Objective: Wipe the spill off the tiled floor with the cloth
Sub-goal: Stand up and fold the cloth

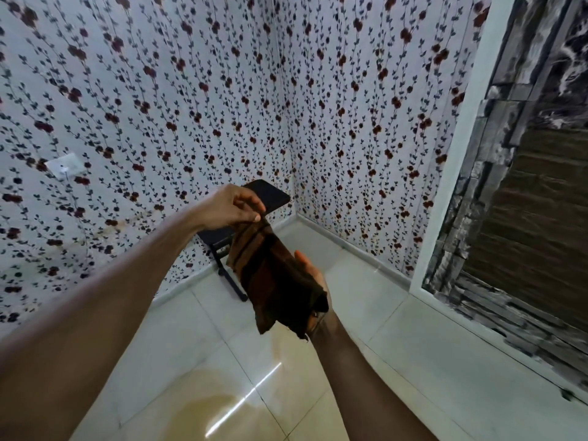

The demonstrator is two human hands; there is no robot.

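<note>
Cloth (273, 278) held up in the air, well above the floor (366, 313); top edge pinched between thumb and fingertips of the left hand (230, 206); lower part draped over the right hand (313, 275), palm up under it, fingers fairly straight, grip hidden by the fabric. Spill (203, 412) low in view, a pale yellowish pool across the tile joints, almost below the forearms, untouched as yet.

Likely to go wrong: a loose, unfolded cloth dragged through the pool, smearing liquid outward rather than lifting it; a weak pinch letting the cloth drop flat and soak through; wet glossy tile slippery underfoot; liquid left in the joints.

Around: dark stool (241, 230) in the corner, well beyond the spill, no obstacle; flowered wall (127, 106); socket (65, 167); stone-clad panel (515, 218) to the right, apart from the pool.
</note>
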